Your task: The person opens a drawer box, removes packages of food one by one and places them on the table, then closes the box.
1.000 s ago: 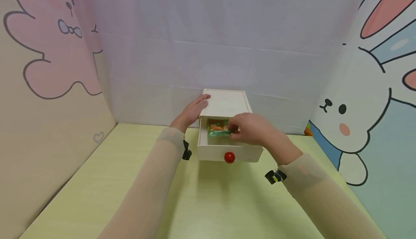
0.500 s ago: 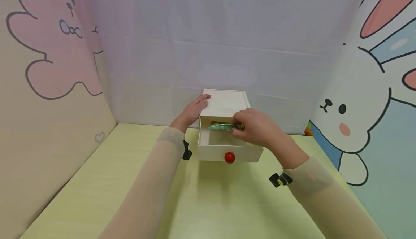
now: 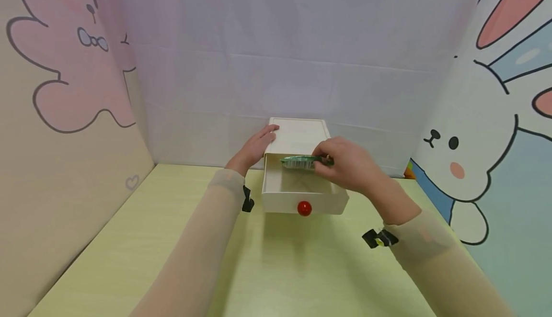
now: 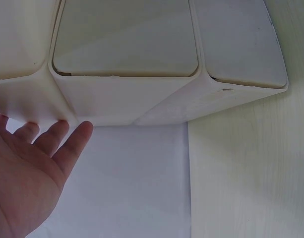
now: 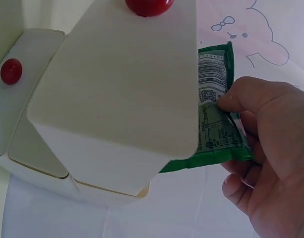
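A small white drawer cabinet (image 3: 298, 136) stands by the back wall, its top drawer (image 3: 280, 203) pulled out with a red knob (image 3: 304, 208) on the front. Pinched between the thumb and fingers of my right hand (image 3: 352, 166) is a green snack packet (image 3: 297, 163), raised at the drawer's opening. In the right wrist view the packet's printed back (image 5: 213, 116) with a barcode shows, partly hidden behind the drawer front (image 5: 122, 74). My left hand (image 3: 253, 148) rests against the cabinet's left side, fingertips at its top edge; the left wrist view shows the fingers (image 4: 75, 146) extended along the wall.
Lower drawers sit closed in the cabinet, one with a red knob (image 5: 11, 72). A pale green tabletop (image 3: 276, 269) spreads in front. Cartoon-printed walls (image 3: 474, 173) stand left and right, and a pale cloth (image 3: 276, 49) hangs behind.
My right hand has lifted the snack packet up from the drawer floor and shifted slightly right; the packet has turned from its orange-green face to edge-on. My left hand has stayed in place.
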A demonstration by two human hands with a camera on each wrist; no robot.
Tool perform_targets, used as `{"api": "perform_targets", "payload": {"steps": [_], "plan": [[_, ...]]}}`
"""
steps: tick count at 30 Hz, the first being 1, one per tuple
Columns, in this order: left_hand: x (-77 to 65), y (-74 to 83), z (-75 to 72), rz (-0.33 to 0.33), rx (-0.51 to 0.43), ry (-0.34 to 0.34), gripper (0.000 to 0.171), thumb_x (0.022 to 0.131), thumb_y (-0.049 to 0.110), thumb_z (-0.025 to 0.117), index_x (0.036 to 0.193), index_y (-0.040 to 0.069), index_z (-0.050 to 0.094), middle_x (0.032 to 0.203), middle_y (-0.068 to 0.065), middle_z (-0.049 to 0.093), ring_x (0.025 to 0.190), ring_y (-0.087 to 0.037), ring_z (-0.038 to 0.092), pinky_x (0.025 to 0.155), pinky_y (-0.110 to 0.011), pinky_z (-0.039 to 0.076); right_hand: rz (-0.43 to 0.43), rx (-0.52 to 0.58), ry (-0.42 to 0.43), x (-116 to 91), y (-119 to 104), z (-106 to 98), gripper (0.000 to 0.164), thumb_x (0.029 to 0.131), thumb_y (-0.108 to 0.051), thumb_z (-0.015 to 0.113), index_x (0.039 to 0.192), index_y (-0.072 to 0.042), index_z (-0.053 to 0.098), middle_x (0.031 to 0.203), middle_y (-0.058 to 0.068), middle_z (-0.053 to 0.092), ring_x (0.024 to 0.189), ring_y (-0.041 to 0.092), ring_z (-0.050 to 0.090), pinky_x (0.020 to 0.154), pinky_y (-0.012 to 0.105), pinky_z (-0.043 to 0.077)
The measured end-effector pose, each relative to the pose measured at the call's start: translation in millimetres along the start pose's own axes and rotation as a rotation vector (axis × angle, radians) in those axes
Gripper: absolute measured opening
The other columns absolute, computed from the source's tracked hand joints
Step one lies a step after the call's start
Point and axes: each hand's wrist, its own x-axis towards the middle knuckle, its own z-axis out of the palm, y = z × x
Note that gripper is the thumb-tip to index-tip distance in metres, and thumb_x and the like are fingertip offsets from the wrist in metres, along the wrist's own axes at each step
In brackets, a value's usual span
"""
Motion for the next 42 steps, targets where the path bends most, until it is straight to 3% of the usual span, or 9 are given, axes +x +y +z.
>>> {"api": "perform_targets", "payload": {"steps": [17,30,38,42], "plan": [[-1.3,0.2,-1.6,0.015,-0.006,-0.008,0.056,0.116,0.043,0.034,0.169,0.025,0.044,0.185,-0.002,0.02,0.172,-0.028,0.015,0.138,-0.055,0.017,-0.048,0.058,0.104,-20,-1,-29,0.01,0.1,-0.009,0.07,0.106,-0.011,0.078,0.1,0.004,0.073,0.095,0.023,0.059,0.081,0.044,0.051],[-0.7,-0.5,-0.4,0.001,-0.036,-0.009,0.056,0.116,0.043,0.036,0.169,0.026,0.043,0.186,-0.002,0.017,0.172,-0.028,0.015,0.137,-0.057,0.021,-0.209,0.051,0.296,-32,-8,-44,0.016,0.091,0.0,0.079,0.103,-0.01,0.079,0.1,0.002,0.077,0.089,0.016,0.065,0.076,0.04,0.057],[-2.2,0.9,-1.4,-0.005,-0.032,-0.023,0.056,0.116,0.043,0.035,0.17,0.028,0.042,0.186,0.0,0.015,0.173,-0.027,0.012,0.138,-0.056,0.02,-0.185,0.102,0.398,-41,-2,-55,0.02,0.087,0.003,0.079,0.103,-0.009,0.081,0.098,0.002,0.076,0.09,0.013,0.06,0.08,0.015,0.045],[-2.2,0.6,-1.4,-0.013,-0.021,-0.019,0.057,0.116,0.046,0.035,0.17,0.03,0.042,0.186,0.002,0.015,0.173,-0.026,0.013,0.137,-0.057,0.021,-0.18,0.127,0.447,-43,4,-59,0.018,0.087,0.004,0.077,0.102,-0.005,0.081,0.096,0.004,0.075,0.091,0.003,0.056,0.079,0.011,0.043]]}}
